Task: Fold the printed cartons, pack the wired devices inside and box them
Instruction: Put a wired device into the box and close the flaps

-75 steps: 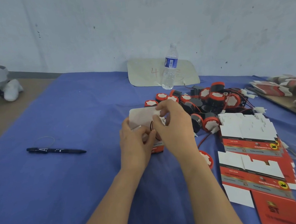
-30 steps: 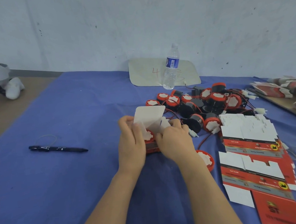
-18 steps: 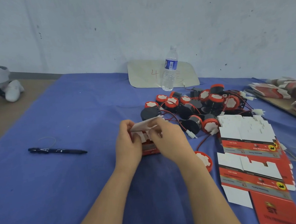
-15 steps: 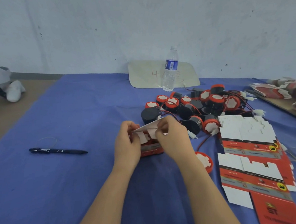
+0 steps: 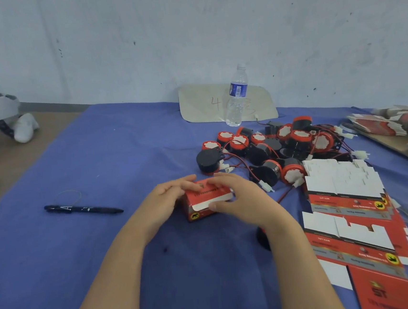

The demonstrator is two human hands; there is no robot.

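Note:
A small red printed carton (image 5: 204,203) stands on the blue cloth (image 5: 107,250) in the middle, its lid folded down with a white tuck flap showing along the front. My left hand (image 5: 164,203) holds its left side, fingers curled over the top. My right hand (image 5: 239,197) grips its right side, thumb on the front, fingers over the lid. Behind and to the right lies a heap of black and red wired devices (image 5: 272,147). Flat unfolded cartons (image 5: 347,205) are stacked at the right.
A black pen (image 5: 82,209) lies at the left. A water bottle (image 5: 236,96) stands at the back in front of a beige card (image 5: 203,104). More flat cartons (image 5: 394,123) sit on a board at the far right. One device (image 5: 263,238) peeks out under my right wrist.
The carton's white lid flap, raised before, has been folded down and the carton is now shut. Both hands lowered onto the carton's top and sides.

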